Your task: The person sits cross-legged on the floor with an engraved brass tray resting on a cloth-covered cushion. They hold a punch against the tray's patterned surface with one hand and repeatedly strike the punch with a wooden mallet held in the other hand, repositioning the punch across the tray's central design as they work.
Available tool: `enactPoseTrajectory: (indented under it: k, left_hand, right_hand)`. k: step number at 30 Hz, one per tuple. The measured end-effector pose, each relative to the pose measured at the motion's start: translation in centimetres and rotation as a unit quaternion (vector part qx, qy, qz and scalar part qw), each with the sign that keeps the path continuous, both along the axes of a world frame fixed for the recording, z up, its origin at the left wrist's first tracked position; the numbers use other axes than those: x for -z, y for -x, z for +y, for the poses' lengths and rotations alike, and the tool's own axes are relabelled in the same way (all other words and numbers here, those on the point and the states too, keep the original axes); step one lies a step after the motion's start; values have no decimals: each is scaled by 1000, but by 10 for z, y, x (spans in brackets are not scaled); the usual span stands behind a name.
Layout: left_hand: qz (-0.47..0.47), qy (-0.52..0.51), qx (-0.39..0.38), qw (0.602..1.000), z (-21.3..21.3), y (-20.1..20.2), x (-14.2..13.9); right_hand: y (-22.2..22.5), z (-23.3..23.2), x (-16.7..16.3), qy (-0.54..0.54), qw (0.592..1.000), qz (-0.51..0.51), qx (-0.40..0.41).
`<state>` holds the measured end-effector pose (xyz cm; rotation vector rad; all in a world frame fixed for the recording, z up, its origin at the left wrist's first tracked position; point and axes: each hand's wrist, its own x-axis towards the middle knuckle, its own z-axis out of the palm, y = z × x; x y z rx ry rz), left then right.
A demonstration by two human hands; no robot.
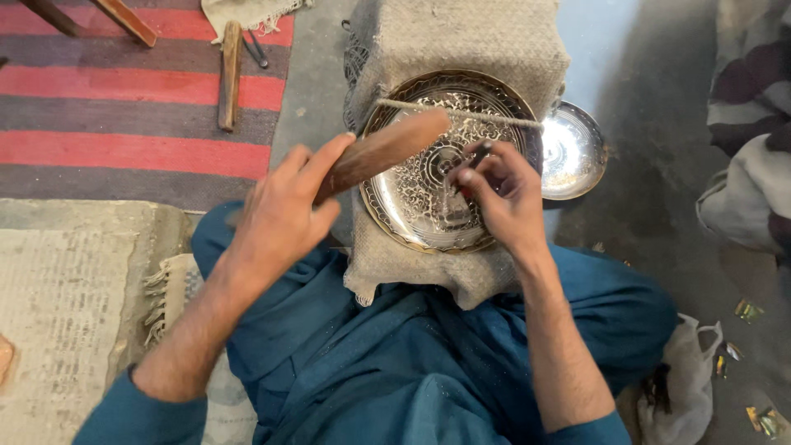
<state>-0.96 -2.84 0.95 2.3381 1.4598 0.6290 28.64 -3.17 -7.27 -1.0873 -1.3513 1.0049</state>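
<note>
While the left hand (284, 216) grips a brown wooden mallet (383, 152), its fingers are curled tight around the handle end, and the thick end of the mallet hangs over the engraved metal plate (412, 202). Across from it, the right hand (503, 194) pinches a thin metal chisel (471, 165) between its thumb and bent fingers, with the tip pointing down at the plate. This round plate is shiny with curly patterns and lies on a block wrapped in rough sackcloth (461, 41), right in front of the person's lap. A thin stick (461, 113) lies across the top part of the plate. Just beside the block, a plain silver dish (574, 152) sits on the floor. Farther left, a wooden stick (230, 74) rests on a red striped rug (124, 124).
</note>
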Motion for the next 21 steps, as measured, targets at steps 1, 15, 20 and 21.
enactPoseTrajectory:
  k: [1,15,20,21]
  left_hand:
    - [-35,23,-4,999,-4,1,3]
    - [-212,154,-70,963,-47,-5,39]
    - [-170,87,-20,981,-39,-5,33]
    - [-167,52,0,985,-38,-6,32]
  right_hand:
    - [1,0,-2,-2,1000,-8,-20]
    - [8,-6,-6,-34,981,-188,-40]
    - [5,-5,0,-42,981,-185,-49]
    - [6,-5,1,-30,983,-177,-45]
